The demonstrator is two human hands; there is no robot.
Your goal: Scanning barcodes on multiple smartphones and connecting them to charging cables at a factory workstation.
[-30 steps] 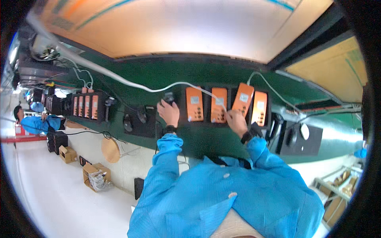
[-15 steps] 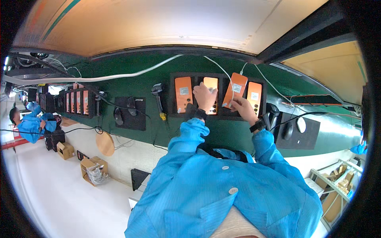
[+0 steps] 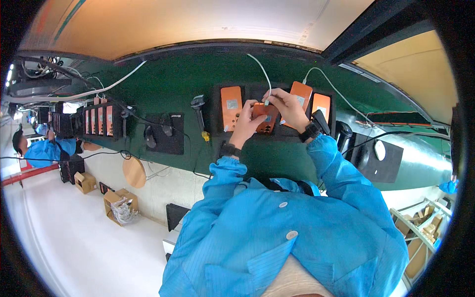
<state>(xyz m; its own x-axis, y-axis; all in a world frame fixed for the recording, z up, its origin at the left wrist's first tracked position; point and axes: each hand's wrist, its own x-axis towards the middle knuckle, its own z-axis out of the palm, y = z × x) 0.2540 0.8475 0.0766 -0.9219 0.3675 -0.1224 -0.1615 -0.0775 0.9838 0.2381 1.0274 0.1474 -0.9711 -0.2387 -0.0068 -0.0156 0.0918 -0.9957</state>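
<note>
My left hand (image 3: 246, 123) grips an orange phone (image 3: 267, 120), raised out of the black foam tray (image 3: 216, 115), its thumb across the labelled back. At that phone's far edge, the fingers of my right hand (image 3: 291, 110) pinch the plug of a white charging cable (image 3: 267, 79). The plug meets the edge, but I cannot tell whether it is fully in. Another orange phone (image 3: 231, 104) lies in the tray's left end. To the right, a tilted phone (image 3: 302, 90) has a second white cable (image 3: 324, 75) at its far end, partly hidden by my right hand. Beside it lies one more phone (image 3: 322, 103).
A barcode scanner (image 3: 198, 111) stands left of the tray, near a mouse (image 3: 150, 138) on a black mat (image 3: 170, 145). More phones fill a second tray (image 3: 117, 121). A dark scanner stand (image 3: 344, 133) and white mouse (image 3: 380, 150) are right. A co-worker (image 3: 44, 148) sits far left.
My left hand has lifted the phone from its slot and tilted it. My right hand has moved left from the tilted phone, bringing the cable's plug to the held phone's edge.
</note>
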